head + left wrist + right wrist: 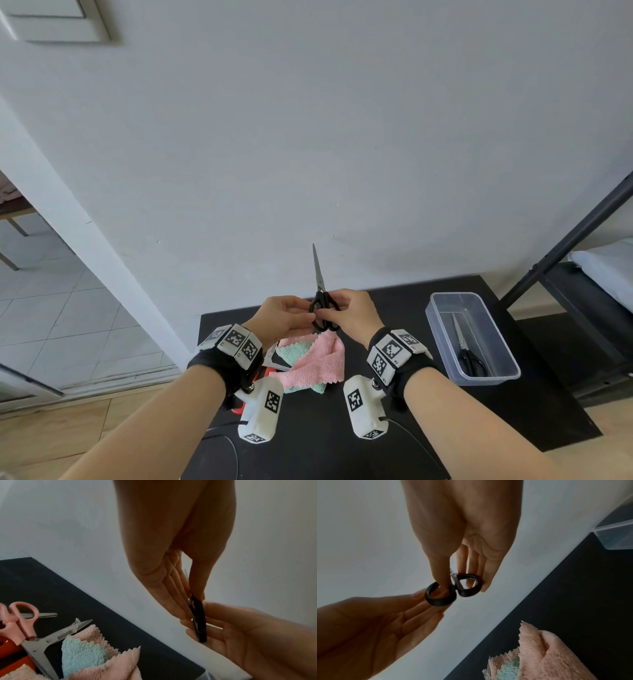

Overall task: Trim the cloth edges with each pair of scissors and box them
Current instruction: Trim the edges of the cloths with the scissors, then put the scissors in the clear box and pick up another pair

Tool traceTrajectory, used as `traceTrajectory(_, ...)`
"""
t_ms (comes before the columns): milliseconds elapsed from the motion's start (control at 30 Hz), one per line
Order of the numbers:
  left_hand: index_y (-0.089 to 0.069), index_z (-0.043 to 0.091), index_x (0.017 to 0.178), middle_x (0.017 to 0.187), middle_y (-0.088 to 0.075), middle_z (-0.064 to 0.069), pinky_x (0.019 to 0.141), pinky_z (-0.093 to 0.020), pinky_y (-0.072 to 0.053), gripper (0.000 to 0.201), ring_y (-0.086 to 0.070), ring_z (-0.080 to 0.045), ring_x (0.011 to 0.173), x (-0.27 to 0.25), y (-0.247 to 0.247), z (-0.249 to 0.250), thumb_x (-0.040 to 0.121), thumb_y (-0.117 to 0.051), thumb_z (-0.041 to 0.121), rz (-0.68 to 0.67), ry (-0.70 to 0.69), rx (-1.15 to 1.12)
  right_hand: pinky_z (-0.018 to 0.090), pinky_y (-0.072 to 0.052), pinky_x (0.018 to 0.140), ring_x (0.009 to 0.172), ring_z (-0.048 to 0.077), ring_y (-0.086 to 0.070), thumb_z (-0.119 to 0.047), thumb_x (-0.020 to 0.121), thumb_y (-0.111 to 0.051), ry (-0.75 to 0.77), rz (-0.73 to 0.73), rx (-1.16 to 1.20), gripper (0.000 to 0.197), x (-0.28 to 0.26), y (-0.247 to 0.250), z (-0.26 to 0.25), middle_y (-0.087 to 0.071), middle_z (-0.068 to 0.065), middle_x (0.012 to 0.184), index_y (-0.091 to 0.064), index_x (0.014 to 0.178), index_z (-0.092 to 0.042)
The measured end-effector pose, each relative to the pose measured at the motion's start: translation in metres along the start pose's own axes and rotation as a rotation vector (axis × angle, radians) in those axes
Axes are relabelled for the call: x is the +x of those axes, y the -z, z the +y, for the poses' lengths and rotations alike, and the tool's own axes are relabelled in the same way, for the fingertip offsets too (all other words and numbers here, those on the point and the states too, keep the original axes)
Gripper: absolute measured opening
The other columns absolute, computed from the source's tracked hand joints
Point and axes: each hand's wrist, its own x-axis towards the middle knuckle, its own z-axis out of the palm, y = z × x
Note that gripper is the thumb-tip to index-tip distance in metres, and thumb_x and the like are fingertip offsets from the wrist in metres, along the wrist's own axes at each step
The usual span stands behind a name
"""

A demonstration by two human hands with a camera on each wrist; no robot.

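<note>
Black-handled steel scissors (322, 308) held up above the black surface (394, 438), blades closed, tip toward the wall. Left hand (284, 317) pinches one handle loop between thumb and fingers; right hand (462, 536) has thumb in that loop, fingers at the other. Pink and mint terry cloths (318, 363) below. Clear plastic box (442, 329) at right holds another black pair (469, 353).

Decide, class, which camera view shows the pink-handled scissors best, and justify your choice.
The left wrist view. There the pink-handled scissors lie in plain sight on the black table, with handles and one blade visible beside the cloths. The head view hides them almost wholly behind the left wrist; the right wrist view does not show them.
</note>
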Motion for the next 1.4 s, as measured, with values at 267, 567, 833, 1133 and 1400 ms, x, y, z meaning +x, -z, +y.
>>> traceTrajectory(267,-0.066,0.011,0.11,0.097,-0.07,-0.003,0.076,-0.026,-0.057,0.023,-0.07,-0.016,0.082,0.013,0.001,-0.013,0.088,-0.064,0.018,-0.056,0.042,0.741,0.029,-0.051,0.09,0.095,0.015,-0.065,-0.012,0.074,-0.072,-0.108,0.057,-0.219,0.028,-0.016,0.014,0.022,-0.072,0.002,0.1,-0.071,0.102,-0.013)
traceTrajectory(567,-0.072,0.016,0.097,0.089,-0.071,0.001,0.08,-0.025,-0.053,0.022,-0.067,-0.013,0.074,0.041,-0.036,-0.031,0.088,-0.052,0.013,-0.14,0.04,1.091,0.027,-0.05,0.084,0.09,0.015,-0.063,-0.014,0.072,-0.068,-0.248,0.103,-0.306,0.02,-0.052,0.053,0.052,-0.07,-0.004,0.088,-0.071,0.091,-0.019)
traceTrajectory(833,-0.068,0.026,0.079,0.074,-0.073,0.01,0.093,-0.033,-0.048,0.023,-0.069,-0.009,0.066,0.064,-0.101,-0.049,0.083,-0.048,0.017,-0.262,0.08,1.129,0.027,-0.048,0.088,0.099,0.017,-0.063,-0.013,0.077,-0.067,-0.32,0.178,-0.298,0.026,-0.068,0.112,0.083,-0.07,0.002,0.103,-0.069,0.102,-0.011)
traceTrajectory(1133,-0.066,0.016,0.091,0.073,-0.066,0.005,0.054,-0.018,-0.047,0.023,-0.063,-0.013,0.064,0.1,-0.178,-0.062,0.089,-0.044,0.01,-0.28,0.145,1.098,0.03,-0.05,0.091,0.104,0.018,-0.062,-0.014,0.081,-0.066,-0.396,0.203,-0.341,0.032,-0.067,0.198,0.135,-0.069,0.002,0.108,-0.066,0.113,-0.014)
traceTrajectory(1400,-0.064,0.024,0.076,0.081,-0.07,0.003,0.075,-0.025,-0.054,0.022,-0.064,-0.015,0.072,0.133,-0.228,-0.09,0.086,-0.048,0.012,-0.176,0.224,1.086,0.029,-0.048,0.09,0.107,0.021,-0.061,-0.016,0.081,-0.067,-0.472,0.068,-0.386,0.03,-0.044,0.242,0.183,-0.068,0.004,0.11,-0.065,0.111,-0.013)
